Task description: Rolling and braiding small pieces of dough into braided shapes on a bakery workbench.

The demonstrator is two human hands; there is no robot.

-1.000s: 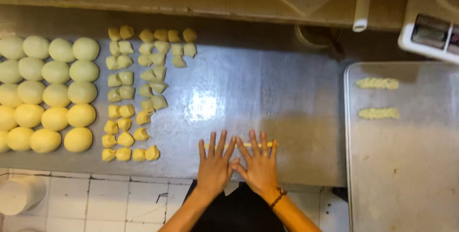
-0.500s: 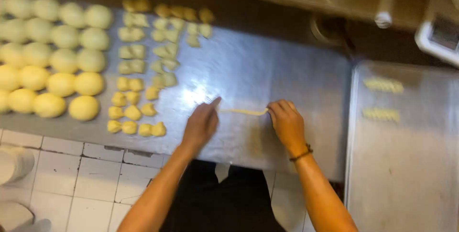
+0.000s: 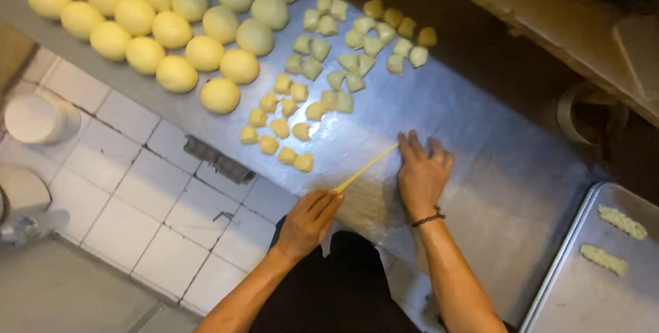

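Stretching across the metal worktop (image 3: 494, 161), a thin yellow dough strand (image 3: 365, 167) runs in a straight slanted line between our two hands. Our left hand (image 3: 310, 220) has its fingertips closed on the strand's near end, at the front edge of the worktop. Our right hand (image 3: 421, 171) lies flat on the steel with its fingers spread and pressed down; the strand's far end meets its forefinger, though we cannot tell whether the finger pins it or only touches it. A dark cord bracelet (image 3: 429, 220) sits on that wrist.

Just beyond the strand, small cut dough pieces (image 3: 322, 65) lie scattered in loose rows, yellow ones nearer us and paler ones farther off. Past them, round dough balls (image 3: 171, 27) sit in neat rows at the worktop's left end. To our right, a metal baking tray (image 3: 604, 299) holds two twisted dough sticks (image 3: 612, 240), well apart from our hands. Below the worktop we see a white tiled floor (image 3: 123, 189) and a white round container (image 3: 38, 119).
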